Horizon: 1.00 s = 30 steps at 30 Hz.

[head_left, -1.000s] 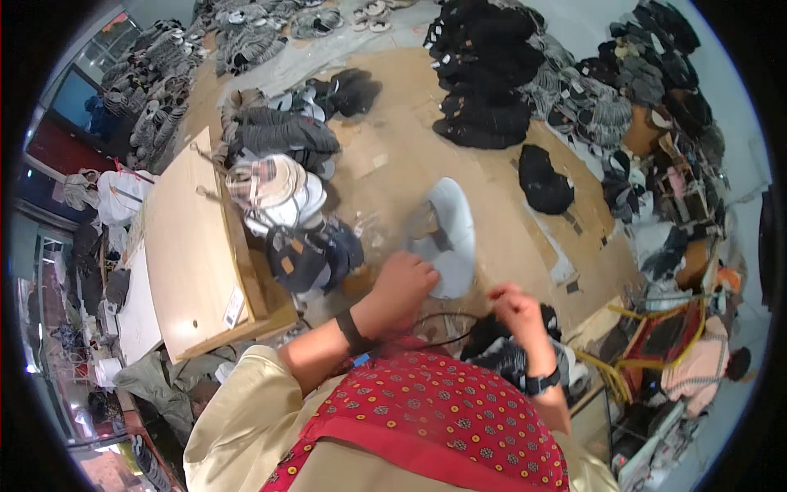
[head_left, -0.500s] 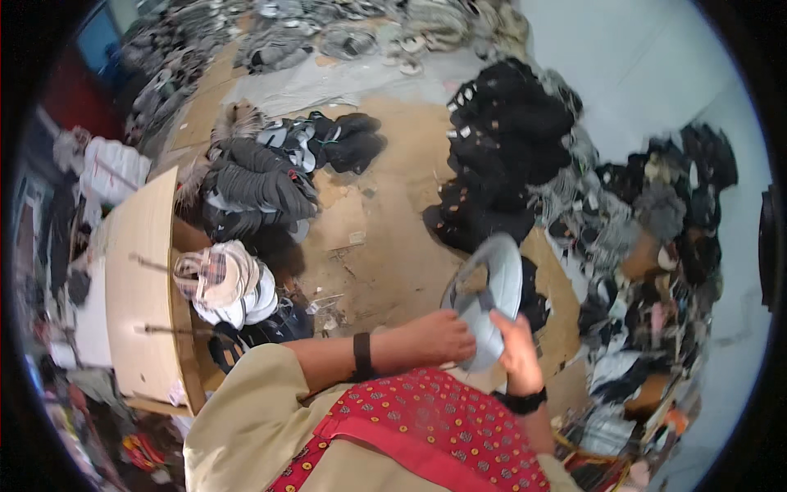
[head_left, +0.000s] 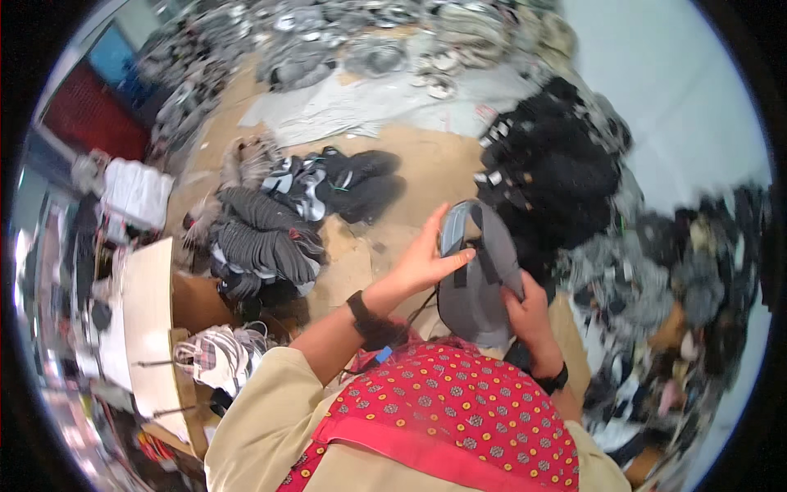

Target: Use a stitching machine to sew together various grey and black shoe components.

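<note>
A dark grey sun visor (head_left: 479,307) is held up in front of my apron, its broad brim facing me. My left hand (head_left: 430,254) grips its band at the upper left, with the thumb laid over the front. On the opposite side, my right hand (head_left: 531,320) pinches the brim's right edge; some of its fingers are hidden behind it. A paler blue-grey strip shows along the band beside my left fingers. Beyond the visor, a heap of black visors (head_left: 557,180) lies on the floor to the right.
To the left are nested dark grey visors (head_left: 266,238), and plaid and white visors (head_left: 217,357) beside an upright wooden board (head_left: 147,320). Grey heaps (head_left: 377,53) line the far side. Mixed piles (head_left: 615,271) lie along the white wall (head_left: 672,107) at right.
The visor has turned from a pale side to a dark grey one. My left hand has risen from its lower edge to the upper band. The head view has shifted.
</note>
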Each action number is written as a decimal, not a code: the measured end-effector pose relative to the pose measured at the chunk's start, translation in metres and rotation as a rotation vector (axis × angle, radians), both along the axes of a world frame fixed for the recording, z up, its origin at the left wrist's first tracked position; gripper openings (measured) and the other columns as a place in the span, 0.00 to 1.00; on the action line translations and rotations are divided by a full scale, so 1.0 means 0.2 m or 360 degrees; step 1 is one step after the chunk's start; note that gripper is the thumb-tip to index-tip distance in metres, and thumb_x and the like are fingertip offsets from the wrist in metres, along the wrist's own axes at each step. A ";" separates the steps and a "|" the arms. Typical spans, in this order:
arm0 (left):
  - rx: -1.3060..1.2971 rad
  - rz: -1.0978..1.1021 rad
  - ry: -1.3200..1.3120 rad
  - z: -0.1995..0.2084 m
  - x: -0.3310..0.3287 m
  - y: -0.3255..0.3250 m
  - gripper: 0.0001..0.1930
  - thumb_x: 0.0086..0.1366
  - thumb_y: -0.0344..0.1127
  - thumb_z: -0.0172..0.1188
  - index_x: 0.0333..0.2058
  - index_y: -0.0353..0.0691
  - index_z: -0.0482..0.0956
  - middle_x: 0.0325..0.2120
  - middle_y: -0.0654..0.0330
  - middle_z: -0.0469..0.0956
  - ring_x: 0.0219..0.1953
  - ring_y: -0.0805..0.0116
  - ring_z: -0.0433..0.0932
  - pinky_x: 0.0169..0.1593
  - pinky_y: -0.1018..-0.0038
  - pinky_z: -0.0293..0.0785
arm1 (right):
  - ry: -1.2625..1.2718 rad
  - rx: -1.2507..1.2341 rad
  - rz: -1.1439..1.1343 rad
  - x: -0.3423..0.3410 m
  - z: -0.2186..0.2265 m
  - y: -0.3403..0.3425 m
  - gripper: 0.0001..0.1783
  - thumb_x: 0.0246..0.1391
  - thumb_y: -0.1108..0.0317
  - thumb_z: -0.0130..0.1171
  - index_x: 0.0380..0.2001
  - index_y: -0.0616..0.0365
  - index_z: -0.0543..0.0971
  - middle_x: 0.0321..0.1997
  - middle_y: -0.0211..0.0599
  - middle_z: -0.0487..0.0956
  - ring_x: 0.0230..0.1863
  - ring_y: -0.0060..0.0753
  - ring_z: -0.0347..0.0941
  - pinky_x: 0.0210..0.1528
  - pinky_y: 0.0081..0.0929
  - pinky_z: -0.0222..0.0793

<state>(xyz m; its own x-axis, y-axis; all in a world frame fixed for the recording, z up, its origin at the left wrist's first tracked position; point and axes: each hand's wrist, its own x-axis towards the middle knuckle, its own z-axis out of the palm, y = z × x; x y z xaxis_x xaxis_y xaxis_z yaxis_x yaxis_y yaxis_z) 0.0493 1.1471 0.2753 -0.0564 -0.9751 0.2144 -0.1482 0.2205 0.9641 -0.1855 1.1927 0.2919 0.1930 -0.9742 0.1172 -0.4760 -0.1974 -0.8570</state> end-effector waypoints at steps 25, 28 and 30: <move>0.0616 0.0335 -0.1275 -0.15 1.70 -2.73 0.20 0.62 0.36 0.61 0.51 0.35 0.76 0.47 0.47 0.77 0.50 0.46 0.75 0.53 0.59 0.73 | 0.0688 0.0579 -0.0806 -0.25 -1.28 -3.56 0.17 0.53 0.74 0.58 0.47 0.66 0.77 0.43 0.51 0.81 0.43 0.49 0.78 0.47 0.41 0.72; 0.0442 0.0701 -0.1157 0.07 1.98 -2.92 0.18 0.63 0.33 0.60 0.51 0.36 0.76 0.48 0.49 0.78 0.52 0.50 0.76 0.55 0.62 0.72 | 0.0906 0.0962 -0.0842 -0.25 -1.53 -3.82 0.16 0.53 0.74 0.58 0.45 0.65 0.77 0.42 0.53 0.81 0.42 0.51 0.78 0.46 0.42 0.72; 0.0192 0.1149 -0.1165 0.33 2.12 -3.08 0.18 0.63 0.32 0.60 0.51 0.38 0.77 0.48 0.51 0.79 0.52 0.55 0.77 0.56 0.64 0.71 | 0.1014 0.1098 -0.0735 -0.17 -1.64 -4.15 0.15 0.52 0.74 0.58 0.44 0.65 0.77 0.41 0.54 0.81 0.42 0.52 0.78 0.45 0.43 0.73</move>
<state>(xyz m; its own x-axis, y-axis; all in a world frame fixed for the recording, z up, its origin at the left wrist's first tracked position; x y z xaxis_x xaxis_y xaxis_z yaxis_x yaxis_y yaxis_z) 0.4735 0.5315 0.3412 0.4728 -0.8414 0.2618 -0.7659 -0.2455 0.5943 -0.2188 0.3626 -0.0369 -0.3843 -0.7856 -0.4849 -0.7835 0.5553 -0.2787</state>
